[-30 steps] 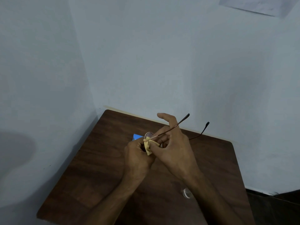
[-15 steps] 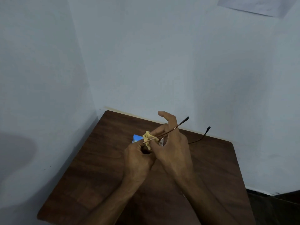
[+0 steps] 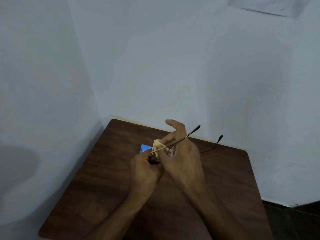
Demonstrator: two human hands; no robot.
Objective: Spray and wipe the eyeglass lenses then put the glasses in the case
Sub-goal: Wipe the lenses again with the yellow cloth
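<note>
Thin-framed eyeglasses are held above the brown table, their two temple arms pointing away to the right. My left hand grips the frame at its left end. My right hand pinches a small yellow cloth against a lens, with the index finger sticking up. The lenses are mostly hidden behind my fingers and the cloth. A blue object, perhaps the case, lies on the table behind my hands, mostly covered. No spray bottle shows now.
The table sits in a corner between two pale walls. Its far edge touches the back wall and its left edge runs along the side wall. Dark floor shows at the lower right.
The cloth has shifted up over the lens as my right hand rubs. The small clear object near my right wrist seen a second ago is now hidden under my forearm.
</note>
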